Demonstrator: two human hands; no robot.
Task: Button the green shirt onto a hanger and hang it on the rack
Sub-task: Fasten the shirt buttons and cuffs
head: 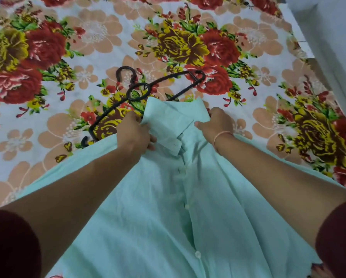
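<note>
A pale green shirt (160, 207) lies front-up on the bed, its white buttons running down the middle and its collar pointing away from me. My left hand (135, 131) grips the left side of the collar. My right hand (215, 123) holds the right side of the collar and shoulder. A black hanger (140, 91) lies flat on the sheet just beyond the collar, its hook at the upper left. The shirt covers the hanger's near edge.
The floral bedsheet (88, 37) with red and yellow roses fills the view. A white wall (336, 37) runs along the right edge of the bed. Dark red sleeves show at both lower corners.
</note>
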